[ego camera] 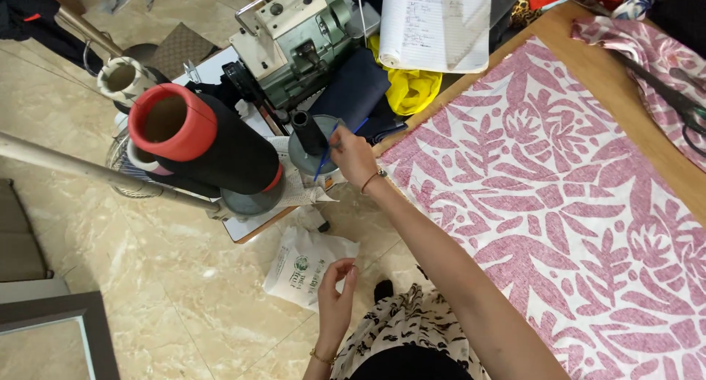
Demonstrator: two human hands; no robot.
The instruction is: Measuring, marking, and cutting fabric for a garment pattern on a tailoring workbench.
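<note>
Beige marble floor tiles (184, 292) fill the lower left, and a wooden cutting table (588, 64) runs along the right, draped with white cotton cloth printed in pink leaves and flowers (559, 203) laid flat, presumably so it can be measured or cut. From my remote seat I see the right hand (353, 156) stretched out past the table's edge to a small side stand, its fingers pinched around a thin blue pen-like stick (327, 156) just beside a dark grey thread cone on a round grey base (309, 137). The stick stands nearly upright in that pinch, its tip pointed down at the base. The left hand (337, 288) hangs low by the lap, thumb and fingertips drawn together — whether they grip a fine thread, I cannot tell. Closer to me stands a large black thread cone with a red plastic core (198, 141), tilted on its holder; behind it sits a pale green overlock sewing machine (294, 34). A white printed plastic bag (305, 266) lies on the floor below.
</note>
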